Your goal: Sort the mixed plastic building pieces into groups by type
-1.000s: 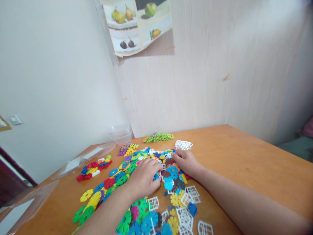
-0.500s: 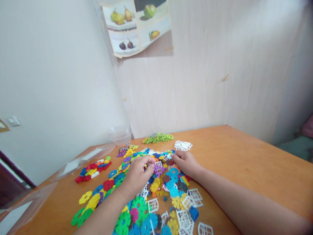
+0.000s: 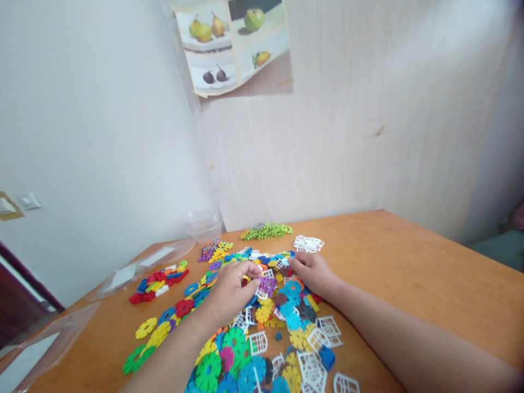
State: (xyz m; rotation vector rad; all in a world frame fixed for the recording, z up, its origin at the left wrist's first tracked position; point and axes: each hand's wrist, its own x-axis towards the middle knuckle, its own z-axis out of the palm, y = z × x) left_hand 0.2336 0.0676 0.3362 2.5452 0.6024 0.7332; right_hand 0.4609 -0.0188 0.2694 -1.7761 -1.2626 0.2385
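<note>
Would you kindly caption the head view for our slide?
A person's left hand and right hand rest in a pile of colourful plastic pieces on a table.

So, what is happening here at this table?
A person has both hands in a heap of colourful plastic pieces on the table. The left hand curls over pieces at the heap's middle; the right hand rests on its far side. Small piles lie apart: green pieces and white pieces farther back, red and blue pieces on the left.
</note>
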